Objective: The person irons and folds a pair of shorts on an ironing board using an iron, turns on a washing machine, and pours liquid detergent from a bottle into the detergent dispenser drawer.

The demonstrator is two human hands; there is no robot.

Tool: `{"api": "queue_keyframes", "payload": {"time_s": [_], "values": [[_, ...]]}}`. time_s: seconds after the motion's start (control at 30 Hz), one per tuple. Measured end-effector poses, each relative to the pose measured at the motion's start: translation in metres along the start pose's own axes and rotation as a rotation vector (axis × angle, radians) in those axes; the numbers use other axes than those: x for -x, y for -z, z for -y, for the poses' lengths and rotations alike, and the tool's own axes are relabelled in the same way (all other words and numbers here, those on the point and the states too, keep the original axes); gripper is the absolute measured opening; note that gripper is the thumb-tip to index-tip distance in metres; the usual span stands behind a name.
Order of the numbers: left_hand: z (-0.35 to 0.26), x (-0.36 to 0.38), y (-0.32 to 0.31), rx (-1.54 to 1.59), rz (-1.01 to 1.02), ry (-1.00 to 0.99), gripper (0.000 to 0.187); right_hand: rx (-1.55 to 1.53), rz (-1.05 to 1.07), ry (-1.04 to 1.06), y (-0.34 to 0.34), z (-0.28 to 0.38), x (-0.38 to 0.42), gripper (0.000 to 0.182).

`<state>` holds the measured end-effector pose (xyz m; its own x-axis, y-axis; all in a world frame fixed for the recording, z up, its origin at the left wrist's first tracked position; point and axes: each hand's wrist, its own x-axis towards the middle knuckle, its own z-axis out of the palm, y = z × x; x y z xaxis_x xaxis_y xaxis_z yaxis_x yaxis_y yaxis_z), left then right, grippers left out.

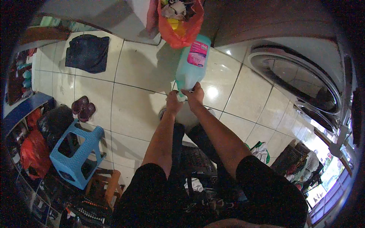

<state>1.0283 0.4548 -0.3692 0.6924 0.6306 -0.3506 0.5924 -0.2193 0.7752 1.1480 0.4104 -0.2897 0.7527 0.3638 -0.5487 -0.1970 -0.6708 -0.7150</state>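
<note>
A large translucent jug (190, 74) of pale teal liquid, with a pink label (197, 54), is in front of me, its neck end toward my body. My left hand (174, 102) is closed at the neck end, with something whitish-green (181, 96) at its fingers, perhaps the cap. Closed on the same end from the other side is my right hand (195, 97), thumb toward the left hand. Fingers of both hands are partly hidden. A red plastic bag (180, 32) with mixed items in it overlaps the far end of the jug.
Front-loading washing machines (300, 78) line the right side. A blue plastic stool (78, 152) and an orange stool (112, 186) stand at lower left, near purple sandals (83, 108). Dark folded cloth (87, 53) lies on the tiles. Clothes fill a basket (291, 157) at lower right.
</note>
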Motion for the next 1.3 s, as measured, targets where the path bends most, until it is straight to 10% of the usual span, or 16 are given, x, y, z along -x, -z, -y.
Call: {"api": "queue_keyframes", "payload": {"time_s": [1.3], "values": [[0.008,0.003,-0.009,-0.009,-0.064,-0.087,0.053,0.053,-0.045,0.025,-0.007,-0.013,0.001,0.045]]}}
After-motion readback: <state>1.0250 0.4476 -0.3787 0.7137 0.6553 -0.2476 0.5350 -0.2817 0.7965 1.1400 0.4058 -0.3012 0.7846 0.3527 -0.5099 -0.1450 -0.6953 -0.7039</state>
